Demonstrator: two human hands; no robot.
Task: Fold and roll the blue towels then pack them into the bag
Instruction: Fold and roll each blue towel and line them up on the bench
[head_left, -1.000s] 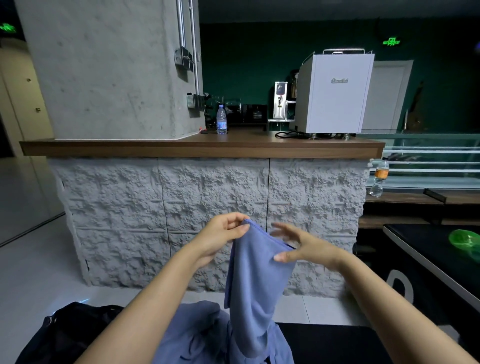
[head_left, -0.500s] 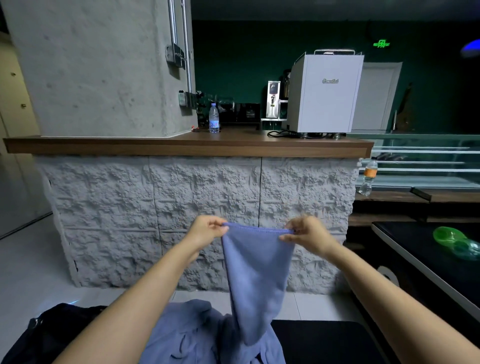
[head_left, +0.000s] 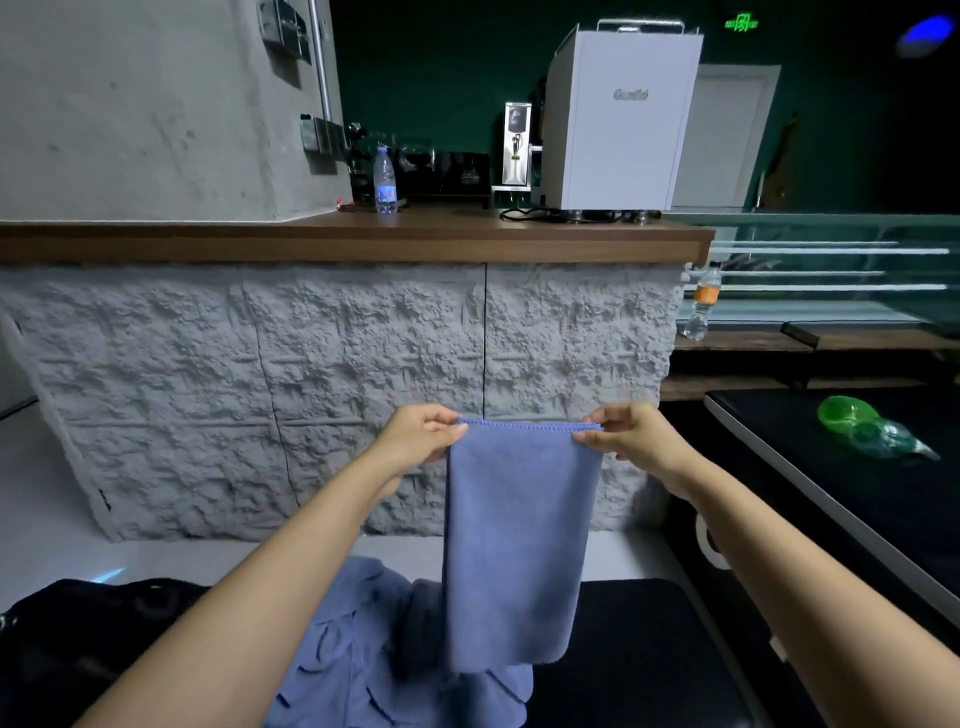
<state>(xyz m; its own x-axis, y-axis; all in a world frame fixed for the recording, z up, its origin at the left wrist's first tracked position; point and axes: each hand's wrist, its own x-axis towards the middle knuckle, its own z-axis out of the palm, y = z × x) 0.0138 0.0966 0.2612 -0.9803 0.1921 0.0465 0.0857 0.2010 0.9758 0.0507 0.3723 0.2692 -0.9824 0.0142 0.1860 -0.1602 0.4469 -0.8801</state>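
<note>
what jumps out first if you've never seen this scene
A blue towel hangs flat at centre, pinched at its top corners by the left hand and right hand. Below it a heap of blue towels lies beside a dark bag. Behind, a white machine stands on the wooden counter.

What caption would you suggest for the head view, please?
A blue towel hangs pinched by left hand and right hand above a towel pile.

You have one wide-angle view, from the camera on your head, facing forward and somewhat down, so your left hand (head_left: 421, 434) and right hand (head_left: 631, 436) with the towel (head_left: 519, 530) sit close in the lower middle and the counter (head_left: 363, 240) stands near ahead, straight lines bowing toward the edges.
</note>
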